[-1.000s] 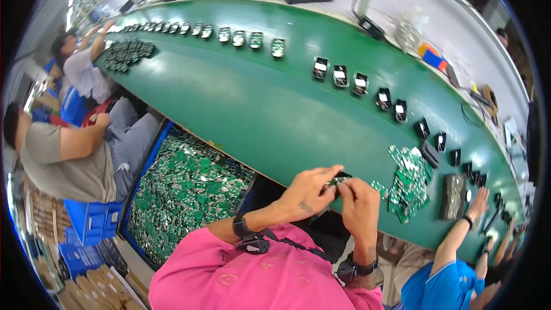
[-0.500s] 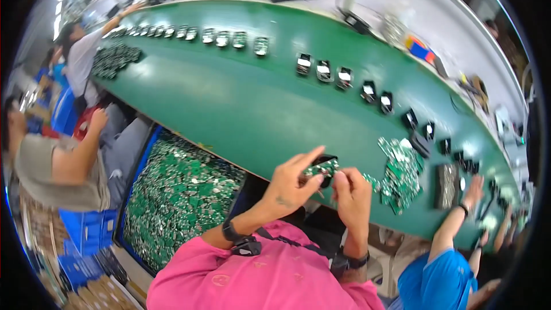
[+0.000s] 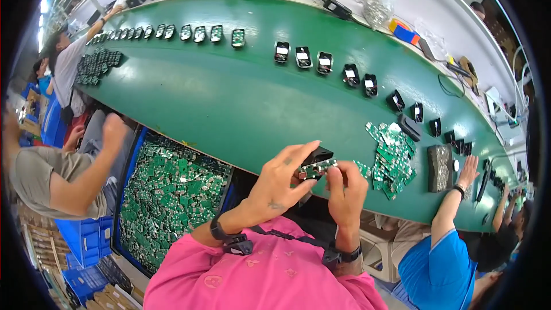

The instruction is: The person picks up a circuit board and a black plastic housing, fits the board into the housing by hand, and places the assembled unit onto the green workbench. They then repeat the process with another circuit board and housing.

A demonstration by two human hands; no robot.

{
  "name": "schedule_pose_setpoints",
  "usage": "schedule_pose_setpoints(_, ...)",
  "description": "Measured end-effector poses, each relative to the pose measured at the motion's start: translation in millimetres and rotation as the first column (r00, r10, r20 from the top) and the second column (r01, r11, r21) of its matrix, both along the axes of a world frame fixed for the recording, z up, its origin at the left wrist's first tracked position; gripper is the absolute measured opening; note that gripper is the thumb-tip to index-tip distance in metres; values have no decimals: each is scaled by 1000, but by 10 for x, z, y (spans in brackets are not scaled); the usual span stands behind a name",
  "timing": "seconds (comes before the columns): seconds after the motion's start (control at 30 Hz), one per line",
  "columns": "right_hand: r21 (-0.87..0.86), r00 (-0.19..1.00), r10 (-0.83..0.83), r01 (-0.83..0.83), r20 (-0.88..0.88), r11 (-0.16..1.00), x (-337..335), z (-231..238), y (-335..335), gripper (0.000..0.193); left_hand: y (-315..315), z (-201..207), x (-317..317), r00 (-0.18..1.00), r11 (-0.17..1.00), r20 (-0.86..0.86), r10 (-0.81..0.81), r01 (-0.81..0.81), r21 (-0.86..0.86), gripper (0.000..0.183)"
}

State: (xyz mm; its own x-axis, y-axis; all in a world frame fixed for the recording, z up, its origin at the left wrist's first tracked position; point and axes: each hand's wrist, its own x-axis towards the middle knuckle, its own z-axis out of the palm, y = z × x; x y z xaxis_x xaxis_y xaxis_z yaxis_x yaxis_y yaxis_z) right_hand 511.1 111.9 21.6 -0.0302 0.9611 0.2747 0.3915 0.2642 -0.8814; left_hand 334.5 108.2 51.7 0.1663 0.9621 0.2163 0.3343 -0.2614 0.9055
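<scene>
Above the near table edge, my left hand is closed round a small black plastic shell. A green circuit board lies against the shell's near side, tilted; whether it is seated inside cannot be told. My right hand pinches the board's right end between thumb and fingers. Just right of my hands, a heap of loose green circuit boards lies on the green table. Beside that heap rests a dark, rounded case part.
A row of black shells and board-filled shells curves along the table. A large blue-rimmed bin of circuit boards stands at my left. To the right are a brown block and a co-worker's hand on the table.
The shell and board have been turned in my hands, so more of the board's edge shows. Both hands stay close together. The whole view has shifted a little.
</scene>
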Motion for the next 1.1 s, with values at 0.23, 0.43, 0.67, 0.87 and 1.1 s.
schedule_pose_setpoints(0.23, 58, 978, 38, -27, -206, 998, -196, 43, -175, 6, 98, -323, 52, 998, 975, -33, 48, -39, 217, 69)
schedule_pose_setpoints(0.43, -274, 769, -188, 17, -611, 962, -64, 2, -59, 20, 132, -367, 111, 996, 963, 83, 30, -51, 265, 63)
schedule_pose_setpoints(0.67, -137, 971, 22, -56, -237, 989, 65, -50, -5, 39, 86, -404, 162, 967, 996, 240, -80, 70, 49, 50)
schedule_pose_setpoints(0.87, -108, 990, 76, -64, 117, 992, 169, 202, 64, 36, 76, -364, 227, 970, 998, 238, -55, 53, 16, 51)
schedule_pose_setpoints(1.1, -157, 989, 93, -74, 117, 985, 32, 244, 150, 21, 84, -317, 30, 857, 958, 502, -114, 229, -173, 48)
